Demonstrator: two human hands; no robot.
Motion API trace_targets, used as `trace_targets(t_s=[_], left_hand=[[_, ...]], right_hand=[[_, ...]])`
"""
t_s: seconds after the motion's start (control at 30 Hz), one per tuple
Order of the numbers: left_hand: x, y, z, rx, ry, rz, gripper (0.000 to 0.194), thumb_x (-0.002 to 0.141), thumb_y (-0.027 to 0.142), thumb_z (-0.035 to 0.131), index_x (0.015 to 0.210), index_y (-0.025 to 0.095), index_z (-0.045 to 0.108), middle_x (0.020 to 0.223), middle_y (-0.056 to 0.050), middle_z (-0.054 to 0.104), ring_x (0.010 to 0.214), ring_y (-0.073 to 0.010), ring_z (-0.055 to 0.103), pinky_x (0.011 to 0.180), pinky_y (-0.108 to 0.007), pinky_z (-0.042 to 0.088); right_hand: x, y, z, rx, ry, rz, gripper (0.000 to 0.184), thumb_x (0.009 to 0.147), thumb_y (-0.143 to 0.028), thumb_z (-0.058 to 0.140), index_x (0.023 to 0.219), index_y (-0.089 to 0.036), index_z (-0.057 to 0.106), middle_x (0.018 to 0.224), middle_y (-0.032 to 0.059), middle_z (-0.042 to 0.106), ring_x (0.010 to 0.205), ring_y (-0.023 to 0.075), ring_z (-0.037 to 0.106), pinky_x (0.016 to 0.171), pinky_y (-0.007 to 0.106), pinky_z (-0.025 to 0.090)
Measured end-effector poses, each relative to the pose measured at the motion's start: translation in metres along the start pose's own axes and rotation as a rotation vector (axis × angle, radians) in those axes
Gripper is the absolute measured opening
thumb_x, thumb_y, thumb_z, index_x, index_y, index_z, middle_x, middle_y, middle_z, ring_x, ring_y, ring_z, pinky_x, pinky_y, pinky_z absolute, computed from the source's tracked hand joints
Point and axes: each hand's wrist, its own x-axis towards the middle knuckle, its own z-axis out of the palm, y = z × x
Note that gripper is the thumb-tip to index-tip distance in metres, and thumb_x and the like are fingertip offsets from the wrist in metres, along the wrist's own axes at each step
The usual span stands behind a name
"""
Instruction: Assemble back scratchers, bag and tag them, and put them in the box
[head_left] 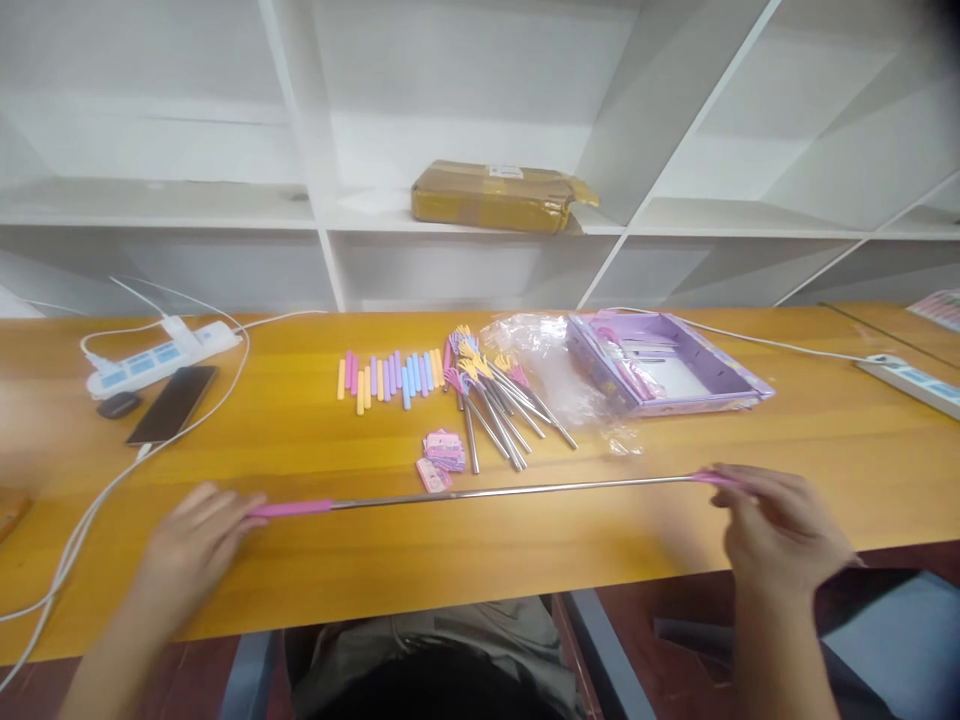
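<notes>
Stretched out long between both hands is a telescopic back scratcher [525, 489] with a pink handle and a thin metal rod. My left hand [199, 545] is closed round the pink handle end. At the other end, my right hand [784, 530] pinches the pink head, which its fingers partly cover. Behind the rod lies a pile of metal back scratchers [499, 400] with yellow, pink, purple and blue claw heads. Left of them, several coloured handle sleeves [394, 375] lie in a row. Small pink cards [444, 450] are stacked just beyond the rod.
An open purple box [720, 385] stands at the back right beside crumpled clear plastic [544, 360]. At left are a power strip [165, 355], a phone [172, 405] and loose white cables. Another power strip [919, 380] is at right. A taped parcel [491, 195] sits on the shelf.
</notes>
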Motion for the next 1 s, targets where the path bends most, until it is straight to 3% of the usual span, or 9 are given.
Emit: trace_targets(t_s=[0.07,0.13,0.2,0.3,0.47,0.7,0.83,0.9,1.0], left_hand=[[0.013,0.035,0.014,-0.058,0.001,0.037,0.016,0.11,0.028,0.058,0.115,0.024,0.072,0.079,-0.001,0.072,0.07,-0.0192,0.063,0.07,-0.032,0.053],[0.026,0.076,0.027,-0.086,0.022,0.052,0.014,0.109,0.022,0.058,0.114,0.022,0.071,0.076,-0.002,0.069,0.067,-0.02,0.057,0.069,-0.033,0.05],[0.035,0.11,0.036,-0.142,0.07,0.063,0.012,0.111,0.022,0.056,0.111,0.02,0.068,0.077,-0.004,0.068,0.07,-0.0214,0.056,0.069,-0.035,0.048],[0.039,0.13,0.037,-0.203,0.12,0.067,0.015,0.113,0.027,0.053,0.11,0.019,0.065,0.078,-0.005,0.067,0.072,-0.0222,0.053,0.071,-0.036,0.047],[0.047,0.108,0.032,-0.19,-0.142,0.055,0.019,0.112,0.03,0.057,0.1,0.02,0.067,0.086,-0.004,0.068,0.079,-0.0214,0.058,0.073,-0.033,0.047],[0.105,0.09,0.057,-0.244,-0.411,0.049,0.024,0.113,0.031,0.051,0.11,0.021,0.072,0.096,-0.006,0.074,0.088,-0.0242,0.068,0.079,-0.035,0.051],[0.125,0.072,0.088,-0.548,-0.424,-0.162,0.02,0.108,0.034,0.056,0.115,0.022,0.071,0.107,-0.008,0.077,0.096,-0.0252,0.071,0.086,-0.036,0.052],[0.123,0.063,0.103,-0.659,-0.369,-0.306,0.019,0.105,0.037,0.059,0.11,0.022,0.07,0.1,-0.006,0.074,0.091,-0.0246,0.069,0.084,-0.036,0.051],[0.112,0.052,0.119,-0.731,-0.339,-0.412,0.023,0.106,0.043,0.056,0.103,0.021,0.063,0.087,-0.002,0.067,0.078,-0.0215,0.065,0.075,-0.034,0.051]], right_hand=[[-0.014,-0.047,0.017,0.194,-0.139,-0.111,0.004,0.097,-0.023,0.077,0.094,-0.022,0.079,0.095,0.0069,0.08,0.079,0.0215,0.076,0.055,0.032,0.059],[-0.033,-0.103,0.036,0.291,-0.235,-0.234,0.021,0.097,-0.008,0.071,0.104,-0.025,0.08,0.097,0.0051,0.082,0.089,0.0228,0.079,0.07,0.037,0.066],[-0.052,-0.152,0.053,0.39,-0.224,-0.284,0.036,0.096,0.0,0.068,0.115,-0.028,0.08,0.1,0.0049,0.082,0.091,0.023,0.08,0.078,0.04,0.068],[-0.068,-0.189,0.066,0.462,-0.271,-0.255,0.043,0.096,0.003,0.067,0.123,-0.028,0.079,0.104,0.0065,0.082,0.09,0.0219,0.08,0.076,0.037,0.066],[-0.053,-0.178,0.076,0.449,-0.369,-0.345,0.036,0.098,0.0,0.07,0.121,-0.026,0.077,0.1,0.0055,0.081,0.089,0.0199,0.078,0.077,0.034,0.063],[0.021,-0.195,0.123,0.526,-0.438,-0.422,0.019,0.107,-0.013,0.062,0.117,-0.024,0.075,0.109,0.0074,0.077,0.104,0.0198,0.074,0.091,0.036,0.062],[0.041,-0.189,0.163,0.552,-0.457,-0.486,0.018,0.11,-0.024,0.061,0.125,-0.025,0.07,0.118,0.0093,0.074,0.105,0.021,0.072,0.097,0.04,0.06],[0.045,-0.171,0.177,0.492,-0.393,-0.434,0.023,0.11,-0.031,0.061,0.13,-0.024,0.068,0.121,0.0111,0.073,0.096,0.0213,0.071,0.095,0.043,0.06],[0.054,-0.127,0.184,0.265,-0.404,-0.261,0.025,0.11,-0.035,0.053,0.117,-0.02,0.071,0.115,0.013,0.072,0.09,0.0229,0.068,0.09,0.042,0.058]])
